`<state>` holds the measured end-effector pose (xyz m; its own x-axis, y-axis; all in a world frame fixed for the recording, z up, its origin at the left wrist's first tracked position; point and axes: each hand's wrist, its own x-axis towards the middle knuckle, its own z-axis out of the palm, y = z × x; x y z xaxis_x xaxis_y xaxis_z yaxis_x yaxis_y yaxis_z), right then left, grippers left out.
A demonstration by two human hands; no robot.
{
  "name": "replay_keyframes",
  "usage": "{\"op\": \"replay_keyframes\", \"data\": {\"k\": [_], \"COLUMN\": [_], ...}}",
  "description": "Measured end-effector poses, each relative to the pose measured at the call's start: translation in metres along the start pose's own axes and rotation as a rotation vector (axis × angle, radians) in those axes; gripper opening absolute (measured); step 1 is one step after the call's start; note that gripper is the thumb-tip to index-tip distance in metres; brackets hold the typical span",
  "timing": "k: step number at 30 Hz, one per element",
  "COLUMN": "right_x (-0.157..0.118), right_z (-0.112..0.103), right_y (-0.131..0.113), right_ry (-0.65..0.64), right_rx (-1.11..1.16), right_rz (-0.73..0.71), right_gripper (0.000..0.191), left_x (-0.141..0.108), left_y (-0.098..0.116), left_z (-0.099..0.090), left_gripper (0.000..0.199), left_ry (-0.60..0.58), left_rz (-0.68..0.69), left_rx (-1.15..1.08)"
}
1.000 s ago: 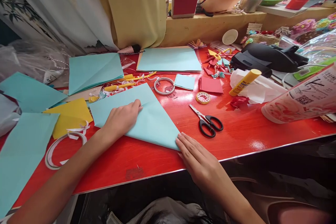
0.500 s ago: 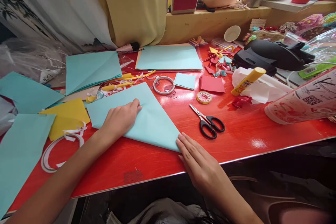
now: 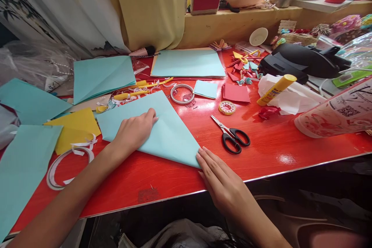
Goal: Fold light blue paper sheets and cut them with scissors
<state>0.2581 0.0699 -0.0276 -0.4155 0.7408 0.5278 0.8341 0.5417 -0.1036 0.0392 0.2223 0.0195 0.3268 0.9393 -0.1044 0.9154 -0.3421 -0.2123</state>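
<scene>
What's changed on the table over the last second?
Nothing visibly moved, taken hold of or let go; only the camera view has shifted slightly. The left hand, fingers curled, is still on the folded light-blue paper, and the right hand still has its fingertips at the paper's pointed corner. The black-handled scissors and yellow glue stick lie as before.

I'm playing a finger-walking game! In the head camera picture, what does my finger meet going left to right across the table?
Yellow paper → blue paper under the left hand → scissors → glue stick → big cup.
</scene>
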Motion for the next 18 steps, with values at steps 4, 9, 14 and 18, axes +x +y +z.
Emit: {"op": "replay_keyframes", "data": {"k": [4, 9, 14, 18], "right_x": [0.0005, 0.0013, 0.0007, -0.0003], "right_z": [-0.0003, -0.0004, 0.0002, 0.0008], "right_y": [-0.0003, -0.0002, 0.0001, -0.0001], "right_ry": [0.002, 0.006, -0.001, -0.004], "right_rx": [-0.005, -0.009, -0.009, -0.019], "right_rz": [-0.003, -0.012, -0.015, -0.012], "right_gripper": [0.035, 0.035, 0.035, 0.035], "left_x": [0.0004, 0.0006, 0.0016, 0.0021], "left_y": [0.0011, 0.0004, -0.0002, 0.0009], "left_z": [-0.0009, 0.0002, -0.0001, -0.0011], "left_gripper": [0.034, 0.034, 0.035, 0.036], "left_ry": [-0.022, -0.018, -0.02, -0.038], "left_rz": [-0.02, -0.012, -0.013, -0.023], "left_rx": [-0.006, -0.012, -0.018, -0.014]}}
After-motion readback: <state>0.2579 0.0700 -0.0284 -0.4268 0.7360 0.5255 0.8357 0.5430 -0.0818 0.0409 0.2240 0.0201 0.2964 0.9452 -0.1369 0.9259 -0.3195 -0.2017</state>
